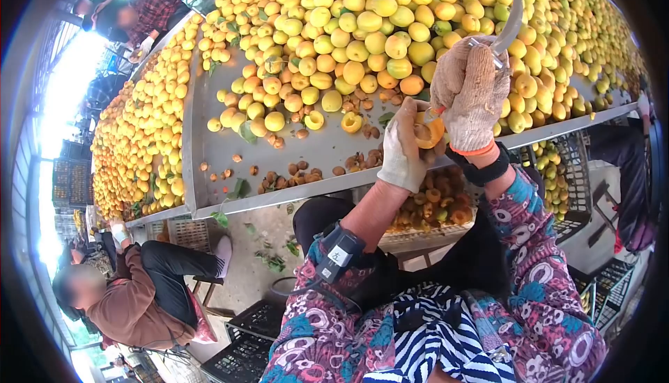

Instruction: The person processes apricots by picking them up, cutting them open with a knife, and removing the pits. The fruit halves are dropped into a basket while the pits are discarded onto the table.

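Observation:
My left hand (403, 150), in a pale glove, is closed around a cut apricot (431, 132) whose orange flesh shows. Just beside it, my right hand (472, 94) wears a knitted glove and grips a knife with a curved blade (512, 24) that points up and away from the apricot. The fingers of my right hand are wrapped round the handle, close to the cut fruit. Both hands are over the front edge of the metal table (230, 146). Below them, a basket of apricot halves (435, 202) stands near my knees.
A large heap of whole apricots (362, 21) covers the table. Apricot pits (300, 174) and two cut halves lie near its front edge. A person in brown (132, 299) sits to the left, and another in plaid (153, 14) is across. Black crates (240, 348) stand on the floor.

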Demonstrator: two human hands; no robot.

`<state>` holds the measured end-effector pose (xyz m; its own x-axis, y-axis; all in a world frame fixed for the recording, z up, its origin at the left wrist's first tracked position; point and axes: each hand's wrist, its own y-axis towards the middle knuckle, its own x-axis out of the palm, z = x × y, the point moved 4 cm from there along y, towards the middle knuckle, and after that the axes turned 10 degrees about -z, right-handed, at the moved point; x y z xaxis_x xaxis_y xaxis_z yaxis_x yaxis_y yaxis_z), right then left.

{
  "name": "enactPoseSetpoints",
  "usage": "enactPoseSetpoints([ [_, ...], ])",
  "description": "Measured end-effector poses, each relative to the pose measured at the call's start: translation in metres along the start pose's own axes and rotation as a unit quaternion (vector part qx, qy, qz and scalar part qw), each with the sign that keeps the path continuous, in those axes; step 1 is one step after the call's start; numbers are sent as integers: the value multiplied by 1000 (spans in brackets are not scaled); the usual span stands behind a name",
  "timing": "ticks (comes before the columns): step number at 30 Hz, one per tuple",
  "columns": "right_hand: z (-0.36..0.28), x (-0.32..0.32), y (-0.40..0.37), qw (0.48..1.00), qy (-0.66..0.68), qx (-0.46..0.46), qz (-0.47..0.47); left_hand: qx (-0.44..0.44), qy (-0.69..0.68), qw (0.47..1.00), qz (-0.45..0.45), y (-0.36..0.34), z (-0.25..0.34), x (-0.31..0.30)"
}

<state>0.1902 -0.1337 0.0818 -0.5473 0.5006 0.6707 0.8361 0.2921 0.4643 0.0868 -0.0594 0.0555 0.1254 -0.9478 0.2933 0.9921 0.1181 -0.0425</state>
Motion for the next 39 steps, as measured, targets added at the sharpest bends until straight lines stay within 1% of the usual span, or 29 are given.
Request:
enactPoseSetpoints([
  [1, 2, -4, -1, 999, 33, -4, -21, -58, -22, 998, 3, 0, -3, 0],
  [2, 2, -4, -6, 996, 59, -5, -73, -67, -61, 996, 4, 2, -12, -3],
  [3, 4, -2, -7, 993, 76, 10, -92, -77, -100, 992, 5, 4, -21, -6],
  [4, 5, 0, -9, 989, 93, 26, -111, -22, -55, 997, 46, 7, -26, -9],
  [5, 8, 1, -10, 988, 101, 57, -99, 33, -9, 996, 86, 10, -31, -9],
  [6, 7, 5, -11, 989, 82, 67, -98, 88, 36, 988, 125, 11, -27, -9],
  [7, 6, 11, -12, 990, 64, 76, -98, 101, 57, 986, 121, 9, -25, -9],
  [8, 0, 20, -17, 992, 18, 66, -109, 114, 77, 984, 116, 7, -22, -10],
  [11, 6, 15, -22, 986, -55, 123, -93, 116, 86, 983, 117, 9, -31, -14],
  [12, 9, 14, -22, 984, -15, 152, -92, 109, 81, 983, 120, 10, -35, -17],
  [14, 12, 16, -23, 981, 16, 168, -92, 104, 220, 964, 104, 9, -37, -22],
  [16, 11, 22, -24, 985, -3, 142, -94, 80, 153, 978, 115, 10, -48, -28],
  [17, 10, 25, -24, 977, -96, 111, -153, 57, 14, 989, 132, 14, -61, -30],
  [18, 12, 28, -26, 956, -188, 78, -211, 33, -125, 981, 147, 15, -65, -28],
  [20, 6, 35, -33, 882, -352, 40, -310, 65, -186, 972, 132, 17, -59, -25],
  [21, 8, 29, -31, 946, -196, 104, -239, 57, -167, 975, 135, 16, -53, -24],
  [22, 13, 24, -30, 973, -31, 163, -158, 49, -149, 978, 137, 15, -48, -23],
  [23, 20, 22, -31, 964, 134, 217, -72, 95, -43, 986, 133, 19, -50, -26],
  [24, 23, 18, -26, 969, 147, 192, -59, 139, 62, 980, 127, 25, -59, -32],
  [25, 27, 14, -20, 972, 159, 167, -46, 73, -16, 988, 136, 21, -47, -25],
  [26, 38, -2, -13, 952, 242, 168, -86, 10, -97, 983, 152, 16, -34, -18],
  [29, 46, -16, 0, 935, 278, 183, -124, 129, -16, 977, 167, 22, -43, -24],
  [30, 48, -17, 1, 945, 257, 179, -92, 95, -14, 981, 170, 21, -43, -25],
  [32, 50, -18, 2, 957, 229, 164, -63, 26, -7, 984, 176, 16, -44, -28],
  [34, 49, -17, 4, 964, 214, 141, -66, -2, -59, 978, 198, 11, -31, -18],
  [35, 48, -18, 2, 976, 159, 149, -9, -16, -86, 974, 208, 9, -28, -15],
  [37, 37, -7, -1, 980, 44, 163, 103, 73, -107, 977, 171, 21, -46, -25],
  [38, 36, -6, 0, 976, 56, 170, 120, 118, -117, 974, 152, 26, -57, -31],
  [39, 35, -6, -1, 972, 67, 178, 138, 139, -127, 975, 117, 25, -56, -31],
])
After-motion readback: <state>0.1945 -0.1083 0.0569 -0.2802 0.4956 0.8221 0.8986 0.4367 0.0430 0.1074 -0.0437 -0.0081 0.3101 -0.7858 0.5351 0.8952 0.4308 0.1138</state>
